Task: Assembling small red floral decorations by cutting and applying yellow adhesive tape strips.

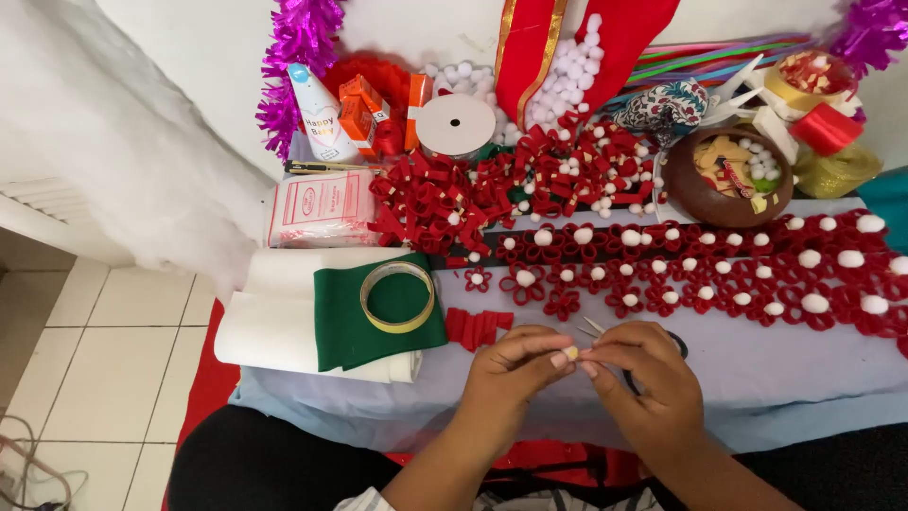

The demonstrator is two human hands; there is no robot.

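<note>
Left hand (515,364) and right hand (638,374): fingers pinched together on a small pale piece (571,353) at bench (757,369) centre. Red strips (478,328) at ten o'clock; tape ring (397,296) beyond, on green felt (350,331).

tiny pale piece (571,353) pinched between fingertips at the table's six o'clock edge; thin pale sticks (593,327) angle toward eleven o'clock.

We see tape ring (397,296) on felt (364,317), left of hands; flower rows (700,265) behind, bowl (726,177) further back.
</note>
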